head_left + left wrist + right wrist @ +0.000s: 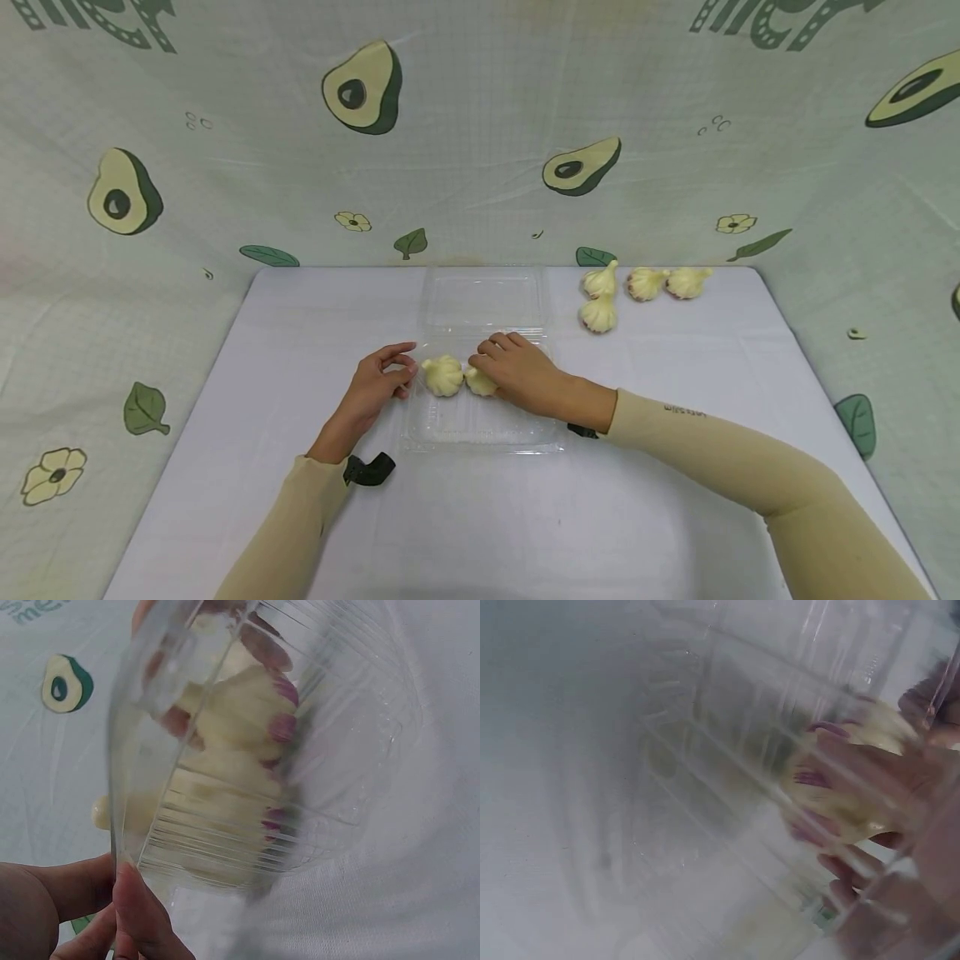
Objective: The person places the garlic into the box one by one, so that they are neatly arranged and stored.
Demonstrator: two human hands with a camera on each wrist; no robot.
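A clear plastic clamshell box [487, 429] lies unfolded on the table, its lid [483, 302] toward the back. At its left side, my left hand [382, 379] pinches the rim between thumb and fingers, as the left wrist view shows. One pale garlic bulb [442, 376] sits inside the box near that hand. Right beside it, my right hand [525, 375] reaches in from above and grips a second garlic bulb [480, 382]. Purple streaks mark the bulb [810, 787] between the fingers in the right wrist view. Part of this bulb is hidden by the hand.
Several more garlic bulbs lie at the back right: two touching bulbs [598, 315] one behind the other, and a pair [687, 283] side by side. A white cloth [480, 525] covers the table. Behind it rises a curtain [480, 125] printed with avocados.
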